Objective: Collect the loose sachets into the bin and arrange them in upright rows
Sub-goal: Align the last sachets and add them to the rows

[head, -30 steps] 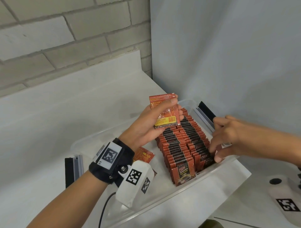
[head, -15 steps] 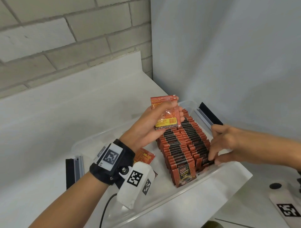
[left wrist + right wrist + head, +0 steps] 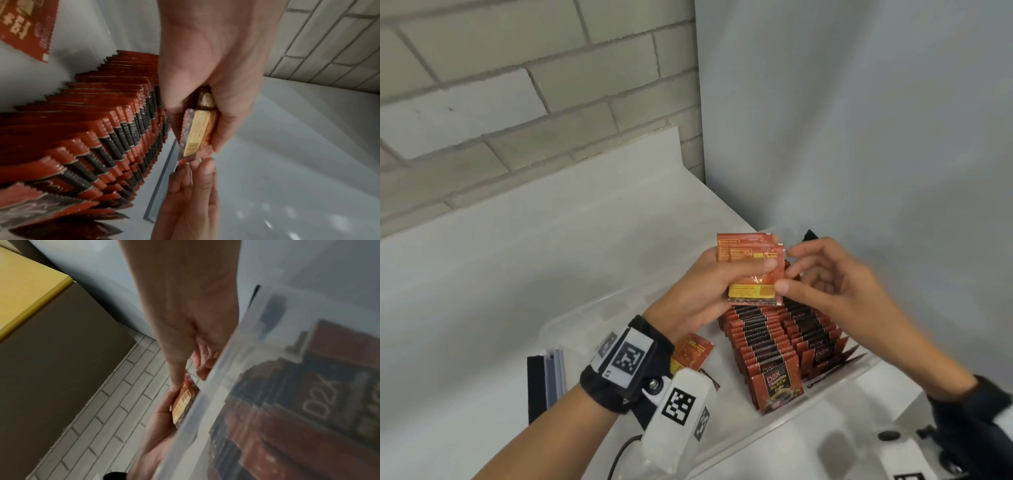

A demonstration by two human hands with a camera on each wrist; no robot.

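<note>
A white worktop (image 3: pixel 524 260) runs along a pale painted brick wall (image 3: pixel 510 85) on the left and meets a smooth grey wall (image 3: pixel 859 137) at the far right corner. On it sits a clear plastic bin (image 3: pixel 582 311), holding two upright rows of red-and-black sachets (image 3: pixel 767 342) on its right side and loose orange-red sachets (image 3: pixel 693 351) lying flat to their left. Above the far end of the rows, the left hand (image 3: pixel 709 291) grips a small stack of orange-red foil sachets (image 3: pixel 753 270), thumb across the front and fingers curled behind. The right hand (image 3: pixel 835 291) meets the stack's right edge, its thumb and fingertips (image 3: pixel 784 286) pinching that edge.
</note>
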